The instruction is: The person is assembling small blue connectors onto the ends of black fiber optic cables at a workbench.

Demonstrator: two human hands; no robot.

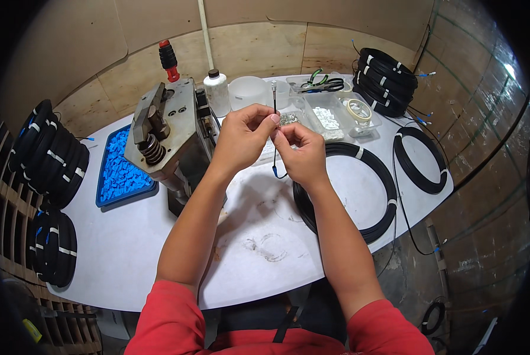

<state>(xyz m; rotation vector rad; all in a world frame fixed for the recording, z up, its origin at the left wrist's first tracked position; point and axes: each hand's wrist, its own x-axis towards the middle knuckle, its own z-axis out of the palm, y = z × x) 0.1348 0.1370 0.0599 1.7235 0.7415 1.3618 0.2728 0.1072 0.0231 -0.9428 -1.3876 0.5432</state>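
Observation:
Above the middle of the table, my left hand (245, 135) pinches a thin black cable (275, 102) between thumb and fingers. The cable's end stands upright above the fingertips, with a small pale metallic tip (273, 86). My right hand (304, 155) is closed on the same cable just below and to the right, its thumb close to the left fingertips. Lower down, the cable hangs with a small blue piece (275, 171) on it. A large black cable coil (388, 177) with white ties lies under and beside my right forearm. The exact grip point is hidden by my fingers.
A metal press (176, 133) stands left of my left hand, beside a blue tray (100, 192) of small blue parts. Behind are a white bottle (216, 94), clear bins with white parts (326, 118), pliers (321, 84) and a tape roll (358, 110). Cable coils (386, 83) stack at both sides.

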